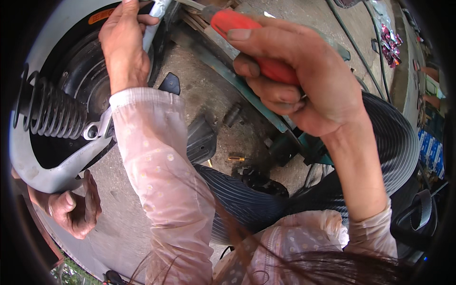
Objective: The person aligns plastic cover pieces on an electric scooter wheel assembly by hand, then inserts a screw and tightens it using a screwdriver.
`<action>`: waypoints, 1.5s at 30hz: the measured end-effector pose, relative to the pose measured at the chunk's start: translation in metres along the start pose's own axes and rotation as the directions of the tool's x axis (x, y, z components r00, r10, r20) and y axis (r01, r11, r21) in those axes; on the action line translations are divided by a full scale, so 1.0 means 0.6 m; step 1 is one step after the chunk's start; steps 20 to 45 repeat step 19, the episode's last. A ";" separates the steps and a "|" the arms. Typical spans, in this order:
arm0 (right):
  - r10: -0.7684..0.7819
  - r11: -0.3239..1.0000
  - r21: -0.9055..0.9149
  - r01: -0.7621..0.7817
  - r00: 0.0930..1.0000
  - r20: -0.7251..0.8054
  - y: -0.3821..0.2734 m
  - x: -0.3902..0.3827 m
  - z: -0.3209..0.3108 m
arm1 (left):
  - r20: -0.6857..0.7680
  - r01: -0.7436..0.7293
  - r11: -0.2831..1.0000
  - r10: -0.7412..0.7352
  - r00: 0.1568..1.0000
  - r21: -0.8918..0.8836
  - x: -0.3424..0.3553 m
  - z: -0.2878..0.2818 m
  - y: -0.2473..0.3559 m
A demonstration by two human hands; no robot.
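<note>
My left hand (126, 54) is up at the top left, its fingers curled against a shiny silver bar (152, 31) by the wheel. The fingertips are partly cut off by the picture's edge. In front of me my right hand (304, 71) is raised, wrapped around a tool with a thick red handle (232, 23). The grey metal end points up and left; its tip is too unclear to tell the kind. Left of my forearm are a black wheel (71, 71), a dark coil spring (57, 109) and a silver swingarm (61, 166).
Another person's hand (76, 209) is just under the swingarm. A green metal frame (247, 90) runs diagonally under my right hand. On the concrete lie a black plastic piece (202, 140) and a small yellow item (236, 158). Dark cables (354, 45) trail at the upper right.
</note>
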State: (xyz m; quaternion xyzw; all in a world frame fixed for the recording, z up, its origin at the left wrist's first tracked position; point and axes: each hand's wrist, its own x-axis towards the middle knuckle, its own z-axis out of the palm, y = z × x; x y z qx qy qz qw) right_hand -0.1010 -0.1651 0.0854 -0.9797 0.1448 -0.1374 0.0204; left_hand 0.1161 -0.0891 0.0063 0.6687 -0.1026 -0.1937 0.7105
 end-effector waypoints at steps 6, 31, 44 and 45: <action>0.007 1.000 -0.013 -0.007 1.000 -0.030 0.000 0.007 -0.003 | 0.041 -0.200 0.980 0.199 0.979 0.006 -0.020 0.014 0.009; 0.223 0.970 -0.125 -0.210 0.970 0.093 -0.038 0.006 0.005 | 0.021 -0.054 0.997 0.052 0.998 0.058 -0.010 0.017 0.048; 0.223 0.970 -0.125 -0.210 0.970 0.093 -0.038 0.006 0.005 | 0.021 -0.054 0.997 0.052 0.998 0.058 -0.010 0.017 0.048; 0.223 0.970 -0.125 -0.210 0.970 0.093 -0.038 0.006 0.005 | 0.021 -0.054 0.997 0.052 0.998 0.058 -0.010 0.017 0.048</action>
